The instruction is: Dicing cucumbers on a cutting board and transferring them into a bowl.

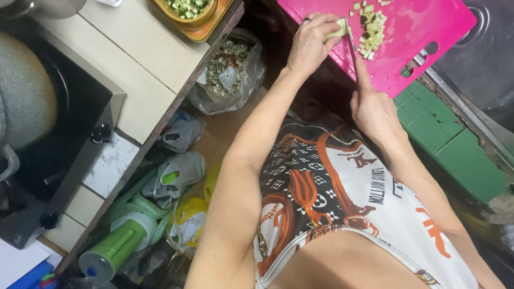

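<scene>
A bright pink cutting board (423,27) lies on the counter ahead of me. My left hand (313,40), with a ring on one finger, pins a pale green piece of vegetable (337,29) to the board. My right hand (372,109) grips a knife (350,45), its index finger stretched along the blade's back. The blade stands against the vegetable's cut end. A pile of small diced pale green cubes (372,29) lies just right of the blade.
An orange bowl (190,13) of diced greens sits on the tiled counter at left. A black stove (48,139) carries a grey pot. A plastic bag of scraps (227,72), more bags and a green bottle (115,249) lie on the floor. Green tiles (444,139) edge the counter.
</scene>
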